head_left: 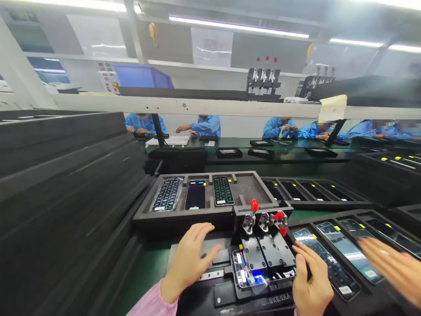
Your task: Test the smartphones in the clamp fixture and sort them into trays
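My left hand (192, 259), pink-sleeved, hovers open at the left of a black clamping fixture (225, 296), thumb and fingers apart. At the fixture's right edge is my right hand (311, 278), its fingers bent but apart, with nothing seen between them. A phone screen panel (241, 270), partly lit, lies in the fixture under metal pressing plates (253, 252). Toggle clamps with red-tipped handles (254, 205) stand behind the plates. One handle points up; the others lie lower.
Behind the fixture, a foam tray (210, 215) holds several phone panels. More panels lie in a right-hand tray (353, 287), where another person's blurred hand (393, 267) reaches in. Stacked black trays (66, 197) rise at left. Blue-clad workers (208, 126) sit beyond the shelf (210, 105).
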Demonstrator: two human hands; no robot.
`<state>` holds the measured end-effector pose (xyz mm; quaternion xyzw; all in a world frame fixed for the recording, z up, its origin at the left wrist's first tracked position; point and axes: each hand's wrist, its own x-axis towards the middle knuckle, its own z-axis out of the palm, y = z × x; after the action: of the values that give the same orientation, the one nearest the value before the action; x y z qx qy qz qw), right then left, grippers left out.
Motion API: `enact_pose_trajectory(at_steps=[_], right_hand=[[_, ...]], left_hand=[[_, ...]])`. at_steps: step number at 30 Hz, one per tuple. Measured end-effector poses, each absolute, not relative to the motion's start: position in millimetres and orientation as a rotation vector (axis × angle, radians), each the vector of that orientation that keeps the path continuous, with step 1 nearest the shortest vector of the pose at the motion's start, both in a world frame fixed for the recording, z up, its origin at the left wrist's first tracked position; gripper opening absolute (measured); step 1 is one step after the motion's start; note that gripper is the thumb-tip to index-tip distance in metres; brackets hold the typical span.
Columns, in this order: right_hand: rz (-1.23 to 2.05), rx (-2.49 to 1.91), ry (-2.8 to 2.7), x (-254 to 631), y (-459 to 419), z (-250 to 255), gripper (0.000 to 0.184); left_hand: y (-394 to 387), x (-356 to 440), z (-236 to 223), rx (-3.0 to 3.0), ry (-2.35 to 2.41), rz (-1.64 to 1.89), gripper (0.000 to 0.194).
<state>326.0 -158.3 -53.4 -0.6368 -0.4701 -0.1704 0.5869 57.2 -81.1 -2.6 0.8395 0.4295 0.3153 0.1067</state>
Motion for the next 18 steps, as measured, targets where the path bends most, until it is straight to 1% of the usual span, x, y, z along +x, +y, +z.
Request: enact_pose_trajectory(at_steps=[5, 10, 15, 18], right_hand=[[-0.396, -1.410, -1.131, 329.4, -158.8, -54.1, 0.011], [-0.417, -1.434, -1.157, 333.7, -160.8, -56.1, 0.010], [-0.415, -1.466, -1.177, 338.8, -161.9, -56.4, 0.012], [-0.397, -1.515, -1.210, 341.9, -157.7, -54.2, 0.018]], left_hand=[[-51.8, 49.8, 12.7, 2.411, 1.504, 1.190, 0.029], [-42.9, 47.0, 6.0, 2.394, 1.567, 1.230, 0.026], [-50.8, 53.8, 2.7, 2.370, 1.458, 1.272, 0.018], [-65.0, 61.8, 1.2, 2.399, 1.265, 1.152, 0.018]])
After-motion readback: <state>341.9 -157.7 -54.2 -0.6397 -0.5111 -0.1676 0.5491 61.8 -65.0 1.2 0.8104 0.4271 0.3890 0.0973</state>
